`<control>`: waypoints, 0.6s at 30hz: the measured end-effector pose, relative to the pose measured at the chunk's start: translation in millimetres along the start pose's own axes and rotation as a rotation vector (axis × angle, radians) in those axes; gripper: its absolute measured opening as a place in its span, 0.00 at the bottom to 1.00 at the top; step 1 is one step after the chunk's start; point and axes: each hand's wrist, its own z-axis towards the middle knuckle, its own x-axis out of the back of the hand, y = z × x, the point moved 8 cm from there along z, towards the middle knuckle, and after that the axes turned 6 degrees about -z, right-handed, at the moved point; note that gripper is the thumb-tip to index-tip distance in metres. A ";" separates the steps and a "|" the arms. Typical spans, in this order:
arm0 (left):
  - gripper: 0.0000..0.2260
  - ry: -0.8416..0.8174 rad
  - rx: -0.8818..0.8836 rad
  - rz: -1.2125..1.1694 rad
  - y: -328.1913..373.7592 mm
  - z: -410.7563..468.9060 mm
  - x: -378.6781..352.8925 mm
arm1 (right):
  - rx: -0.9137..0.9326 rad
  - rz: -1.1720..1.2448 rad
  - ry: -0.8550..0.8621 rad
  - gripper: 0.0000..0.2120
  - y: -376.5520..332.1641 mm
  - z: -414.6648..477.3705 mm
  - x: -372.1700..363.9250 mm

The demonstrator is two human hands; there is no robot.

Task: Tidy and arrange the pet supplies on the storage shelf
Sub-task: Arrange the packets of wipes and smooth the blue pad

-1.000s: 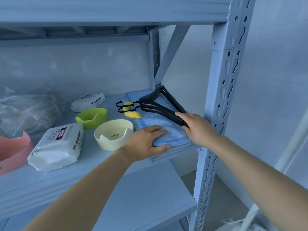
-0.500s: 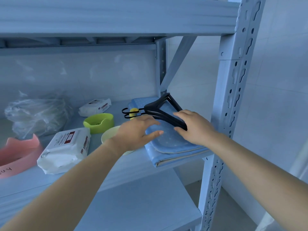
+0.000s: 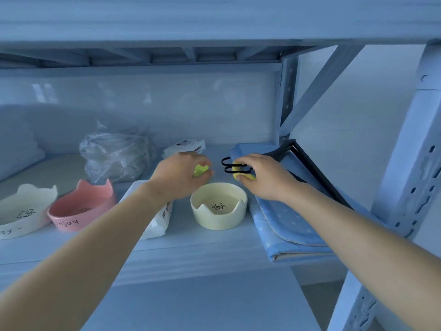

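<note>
On the middle shelf my left hand grips the rim of the green bowl, which it mostly hides. My right hand pinches a small yellow object beside the hooks of the black hangers. Those hangers lie on a folded blue dotted mat at the shelf's right end. A cream bowl with a paw print stands in front, between my two hands.
A pink bowl and a white bowl stand at the left. One wipes pack lies under my left forearm, another at the back. A clear plastic bag sits behind. Shelf upright stands right.
Both hands left the blue mat and hangers. The left hand moved back onto the green bowl; the right hand moved left to the yellow object. The view shifted left, showing more bowls.
</note>
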 end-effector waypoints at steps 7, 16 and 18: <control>0.09 0.000 0.011 -0.005 -55.7 23.7 9.6 | 0.030 -0.039 -0.020 0.20 -18.8 56.8 -27.7; 0.12 -0.072 -0.045 0.077 -118.4 74.5 5.6 | 0.016 -0.059 -0.021 0.19 -30.9 126.8 -61.4; 0.14 -0.118 -0.069 0.113 -125.3 85.4 -4.7 | 0.004 -0.049 -0.027 0.18 -28.3 134.9 -69.3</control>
